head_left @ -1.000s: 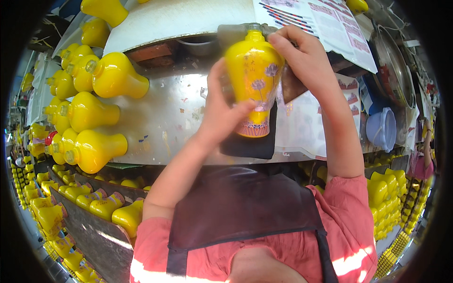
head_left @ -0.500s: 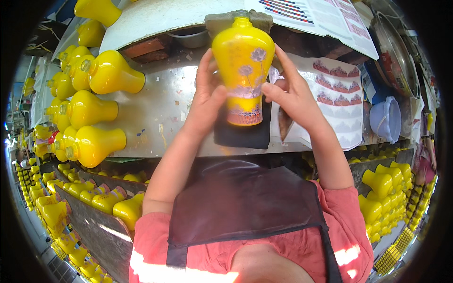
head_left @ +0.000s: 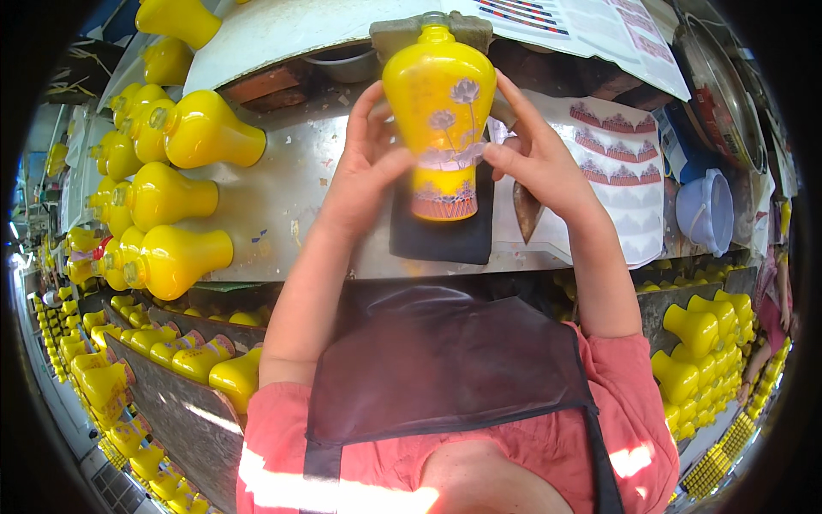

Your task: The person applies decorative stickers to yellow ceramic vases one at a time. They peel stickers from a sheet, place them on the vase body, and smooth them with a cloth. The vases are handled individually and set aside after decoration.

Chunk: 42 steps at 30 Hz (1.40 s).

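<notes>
A glossy yellow vase-shaped bottle lies tilted, its glass neck toward the far side on a grey-brown padded block. Lilac lotus flowers, a pale band and a reddish patterned foot decorate its front. My left hand curls along its left side, the thumb at the pale band. From the right, my right hand has fingers along the bottle's edge and its thumb on the same band. Below the right palm shows a brown pointed piece; whether that hand holds it I cannot tell. A black pad lies under the bottle's foot.
Several plain yellow bottles lie at the left on the metal table. Printed decal sheets lie at the right, near a pale lilac bucket. Boards bearing more yellow bottles flank me below.
My thumbs have shifted slightly along the pale band, and it looks straighter across the bottle. The brown pointed piece has moved a little right. The bottle stays on the padded block.
</notes>
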Motion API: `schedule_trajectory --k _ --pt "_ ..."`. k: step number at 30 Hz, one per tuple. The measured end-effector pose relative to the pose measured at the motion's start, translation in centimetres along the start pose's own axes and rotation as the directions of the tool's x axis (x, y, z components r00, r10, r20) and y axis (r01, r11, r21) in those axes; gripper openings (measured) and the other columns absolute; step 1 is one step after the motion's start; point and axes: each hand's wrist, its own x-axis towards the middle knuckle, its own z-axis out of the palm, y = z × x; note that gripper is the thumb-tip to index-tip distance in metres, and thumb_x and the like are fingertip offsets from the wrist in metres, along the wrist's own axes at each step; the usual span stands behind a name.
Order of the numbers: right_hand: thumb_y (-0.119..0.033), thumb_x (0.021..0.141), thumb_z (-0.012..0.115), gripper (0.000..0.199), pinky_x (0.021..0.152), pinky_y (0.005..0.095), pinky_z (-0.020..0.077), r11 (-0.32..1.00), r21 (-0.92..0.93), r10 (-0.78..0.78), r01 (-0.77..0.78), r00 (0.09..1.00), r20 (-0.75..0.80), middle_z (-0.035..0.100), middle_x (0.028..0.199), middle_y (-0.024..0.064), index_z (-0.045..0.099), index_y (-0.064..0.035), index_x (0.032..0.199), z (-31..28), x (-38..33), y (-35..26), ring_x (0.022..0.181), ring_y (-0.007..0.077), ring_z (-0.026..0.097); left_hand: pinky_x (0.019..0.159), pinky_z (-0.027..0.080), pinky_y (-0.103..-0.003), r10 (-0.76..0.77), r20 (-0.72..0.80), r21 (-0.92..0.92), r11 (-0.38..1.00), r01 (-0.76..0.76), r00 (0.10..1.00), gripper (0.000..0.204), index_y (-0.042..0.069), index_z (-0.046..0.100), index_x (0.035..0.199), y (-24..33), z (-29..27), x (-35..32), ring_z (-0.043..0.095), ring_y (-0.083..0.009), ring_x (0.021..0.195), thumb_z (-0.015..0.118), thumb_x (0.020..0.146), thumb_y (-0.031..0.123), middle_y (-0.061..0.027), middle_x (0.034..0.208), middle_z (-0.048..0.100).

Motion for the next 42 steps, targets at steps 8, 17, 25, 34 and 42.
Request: schedule_trajectory --k 8,17,25,34,42 --pt "-0.030 0.092 0.074 0.094 0.057 0.0255 0.0448 0.999 -0.047 -0.032 0.026 0.992 -0.122 0.061 0.070 0.0023 0.021 -0.0129 0.168 2.2 -0.6 0.1 0.060 0.0089 0.056 0.121 0.028 -0.050 0.489 0.255 0.833 0.327 -0.446 0.835 0.075 0.015 0.047 0.154 1.6 1.0 2.1 0.028 -0.0420 0.145 0.071 0.084 0.029 -0.0202 0.162 0.026" --pt "-0.031 0.085 0.078 0.102 0.056 0.0260 0.0435 0.990 -0.139 -0.063 0.040 0.984 -0.169 0.058 0.064 0.0028 0.020 -0.0128 0.168 2.7 -0.2 0.4 0.056 0.0090 0.054 0.120 0.030 -0.052 0.515 0.276 0.838 0.284 -0.465 0.812 0.074 0.015 0.049 0.151 0.5 0.8 3.1 0.028 -0.0440 0.144 0.072 0.082 0.030 -0.0199 0.161 0.027" --pt "-0.027 0.084 0.081 0.104 0.053 0.0241 0.0403 0.997 -0.038 -0.074 0.069 0.984 -0.163 0.057 0.065 -0.0006 0.021 -0.0114 0.168 2.7 -0.1 0.9 0.056 0.0061 0.052 0.120 0.031 -0.054 0.520 0.278 0.850 0.260 -0.459 0.808 0.081 0.015 0.047 0.151 0.8 1.2 3.0 0.029 -0.0456 0.144 0.076 0.077 0.033 -0.0205 0.160 0.028" --pt "-0.027 0.093 0.074 0.093 0.060 0.0238 0.0456 0.996 0.078 -0.018 0.030 0.989 -0.150 0.061 0.075 0.0018 0.021 -0.0117 0.168 2.1 -0.2 -0.3 0.064 0.0073 0.056 0.122 0.027 -0.055 0.515 0.292 0.852 0.243 -0.464 0.806 0.089 0.009 0.042 0.155 0.9 0.9 2.8 0.030 -0.0469 0.145 0.076 0.079 0.041 -0.0230 0.160 0.031" --pt "-0.025 0.091 0.072 0.093 0.071 0.0274 0.0534 0.985 -0.175 -0.019 -0.008 0.988 -0.150 0.065 0.132 0.0192 0.020 -0.0076 0.167 2.6 0.0 -2.2 0.077 0.0115 0.064 0.122 0.026 -0.056 0.524 0.291 0.797 0.329 -0.506 0.800 0.078 0.010 0.042 0.155 0.5 0.1 3.1 0.032 -0.0489 0.145 0.068 0.089 0.044 -0.0262 0.161 0.032"
